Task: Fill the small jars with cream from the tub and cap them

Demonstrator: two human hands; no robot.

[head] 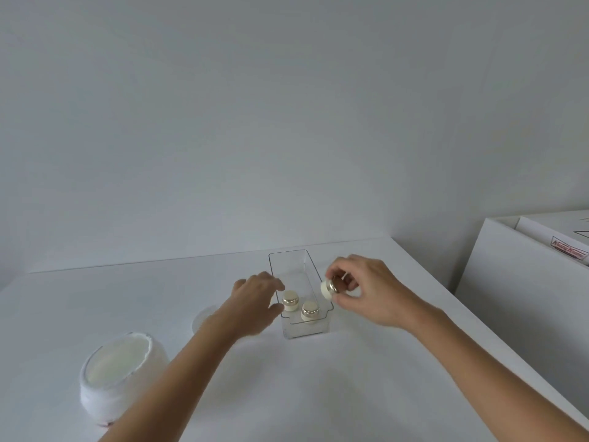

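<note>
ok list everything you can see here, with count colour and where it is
tray: 1, clear, centre of table
jars: 3, cream with gold caps; two standing in tray's near end, one held sideways over tray's right rim
tub: 1, white, open, near left of table
lid: 1, whitish, behind left forearm, partly hidden
table: 1, white
box: 1, white with red logo, far right
left hand: at tray's left rim, empty
right hand: holding a jar

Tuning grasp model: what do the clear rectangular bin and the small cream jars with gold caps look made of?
Clear rectangular bin: likely rigid acrylic or similar plastic; see-through walls, glossy edges. Small cream jars in it: opaque cream bodies, plastic or glass, cannot tell. Gold caps: mirror-shiny, probably metallised plastic.
</note>
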